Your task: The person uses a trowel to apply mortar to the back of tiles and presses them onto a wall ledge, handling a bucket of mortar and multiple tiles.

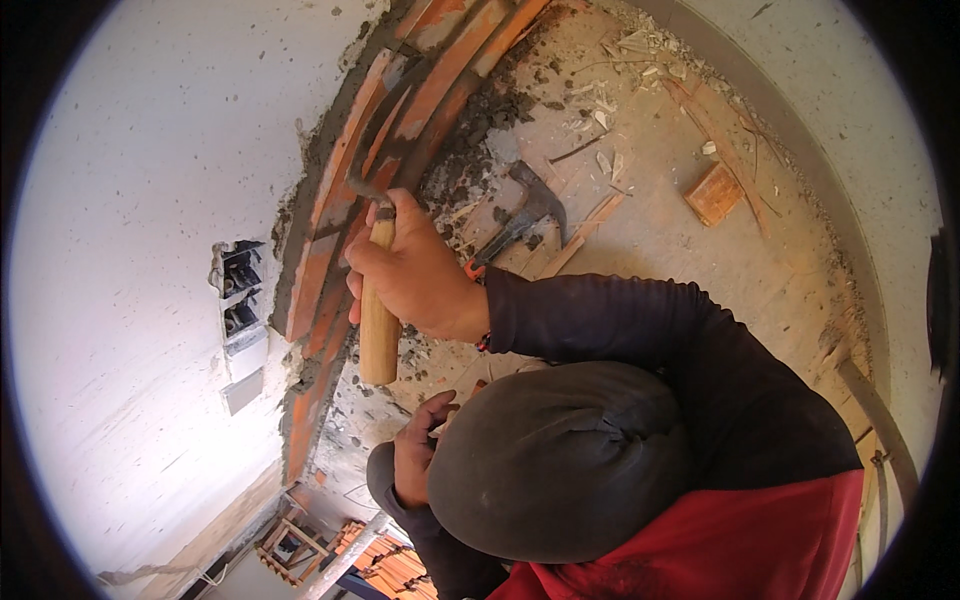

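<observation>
- While I watch from the head view, the right hand (430, 275) is wrapped around the trowel (379, 335), fingers curled on the wooden handle just below its metal neck.
- Handle butt sticks out below the fist; I see the blade beyond the fingers, nearly edge-on against the brickwork (345, 150). Can't tell if it touches.
- Left hand (412, 450) is near the dark cloth-covered knee (560, 460), fingers bent; partly hidden, so I can't tell if they pinch anything.
- Containers: I get a recessed box (240, 298) in the white wall (130, 200), two dark openings, insides unclear. Wooden crate (308, 537) low left, contents too small to tell.
- Stacked orange bricks (395, 568) beside the crate.
- Floor (650, 250): dusty, scattered with mortar crumbs and chips. I mark a hammer (540, 195) near the right hand, wood strips (585, 232) beside it, one loose brick (714, 194) well apart.
- Wet-looking grey mortar lines the brickwork edge along the wall.
</observation>
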A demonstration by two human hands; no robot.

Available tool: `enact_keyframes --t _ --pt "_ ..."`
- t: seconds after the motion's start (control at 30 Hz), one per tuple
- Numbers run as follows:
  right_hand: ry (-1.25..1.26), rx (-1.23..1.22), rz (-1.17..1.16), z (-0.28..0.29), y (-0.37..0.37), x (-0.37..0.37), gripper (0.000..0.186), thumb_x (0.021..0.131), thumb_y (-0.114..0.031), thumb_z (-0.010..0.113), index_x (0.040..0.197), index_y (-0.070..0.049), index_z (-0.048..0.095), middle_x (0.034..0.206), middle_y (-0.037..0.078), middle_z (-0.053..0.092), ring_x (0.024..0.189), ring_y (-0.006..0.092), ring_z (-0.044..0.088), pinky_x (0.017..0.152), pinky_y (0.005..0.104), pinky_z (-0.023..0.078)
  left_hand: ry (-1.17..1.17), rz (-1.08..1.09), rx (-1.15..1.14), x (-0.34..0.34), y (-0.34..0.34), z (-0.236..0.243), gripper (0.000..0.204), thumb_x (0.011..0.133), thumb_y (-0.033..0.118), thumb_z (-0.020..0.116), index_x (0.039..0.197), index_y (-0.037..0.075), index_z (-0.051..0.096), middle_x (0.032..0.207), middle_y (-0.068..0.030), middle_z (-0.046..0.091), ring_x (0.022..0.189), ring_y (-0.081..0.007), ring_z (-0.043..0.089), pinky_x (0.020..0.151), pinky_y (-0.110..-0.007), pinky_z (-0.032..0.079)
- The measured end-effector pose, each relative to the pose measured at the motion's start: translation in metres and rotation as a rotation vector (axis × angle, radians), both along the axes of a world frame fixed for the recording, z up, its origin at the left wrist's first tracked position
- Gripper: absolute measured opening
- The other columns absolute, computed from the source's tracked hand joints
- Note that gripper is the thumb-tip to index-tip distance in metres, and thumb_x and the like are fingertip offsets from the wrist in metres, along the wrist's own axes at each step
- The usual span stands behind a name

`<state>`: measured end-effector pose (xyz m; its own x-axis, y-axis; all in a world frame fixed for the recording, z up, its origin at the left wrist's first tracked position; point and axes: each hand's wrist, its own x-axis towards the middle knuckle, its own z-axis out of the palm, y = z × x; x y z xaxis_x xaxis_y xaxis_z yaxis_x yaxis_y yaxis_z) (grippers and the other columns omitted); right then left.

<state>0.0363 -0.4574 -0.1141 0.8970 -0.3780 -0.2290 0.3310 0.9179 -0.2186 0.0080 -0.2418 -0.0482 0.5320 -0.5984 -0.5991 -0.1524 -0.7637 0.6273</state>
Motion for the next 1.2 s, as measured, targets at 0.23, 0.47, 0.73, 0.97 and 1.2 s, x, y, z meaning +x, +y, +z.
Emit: enact_keyframes --t 0.23,0.47,0.73,0.97,1.2 --pt "0.111 -0.399 -0.081 -0.008 0.017 0.006 0.042 0.091 -0.004 0.053 0.124 -0.003 0.028 0.094 0.011 0.052 0.067 0.0172 0.06 0.05 0.0368 0.058 -0.021 -0.019 -0.001 -0.002 -0.011 0.006 0.047 0.087 0.018 0.07 0.127 -0.002 0.055 0.099 -0.0141 0.071 0.091 -0.0182 0.067 0.079 -0.03 0.052" --pt "0.424 -1.16 -0.321 -0.098 0.013 -0.064 0.029 0.094 -0.012 0.059 0.122 -0.005 0.052 0.1 0.008 0.059 0.072 0.0148 0.062 0.065 0.0278 0.052 -0.111 -0.003 0.085 -0.004 -0.012 -0.001 0.035 0.094 0.017 0.061 0.122 -0.003 0.058 0.097 -0.0175 0.071 0.093 -0.026 0.069 0.082 -0.035 0.051" --pt "0.775 -1.951 -0.083 -0.108 -0.175 -0.167 0.027 0.092 -0.02 0.064 0.114 -0.004 0.059 0.085 0.021 0.065 0.075 0.04 0.064 0.065 0.0434 0.05 -0.179 -0.068 -0.032 0.001 -0.018 0.008 0.034 0.096 0.02 0.058 0.121 -0.004 0.059 0.094 -0.017 0.07 0.094 -0.0282 0.068 0.084 -0.035 0.05" --pt "0.751 -2.518 -0.117 -0.059 -0.269 -0.121 0.028 0.094 -0.03 0.062 0.108 -0.005 0.061 0.086 0.018 0.065 0.076 0.0377 0.064 0.064 0.0433 0.049 -0.163 -0.107 -0.135 0.003 -0.035 0.007 0.035 0.094 0.019 0.059 0.122 -0.001 0.059 0.094 -0.021 0.067 0.089 -0.0366 0.065 0.081 -0.041 0.05" --pt "0.762 -2.716 -0.187 -0.056 -0.307 -0.088 0.034 0.096 -0.036 0.058 0.107 -0.004 0.063 0.09 0.015 0.067 0.079 0.0369 0.065 0.067 0.0437 0.051 -0.148 -0.091 -0.132 -0.002 -0.037 0.008 0.036 0.092 0.019 0.06 0.123 0.0 0.058 0.094 -0.0211 0.066 0.088 -0.0369 0.064 0.079 -0.042 0.049"
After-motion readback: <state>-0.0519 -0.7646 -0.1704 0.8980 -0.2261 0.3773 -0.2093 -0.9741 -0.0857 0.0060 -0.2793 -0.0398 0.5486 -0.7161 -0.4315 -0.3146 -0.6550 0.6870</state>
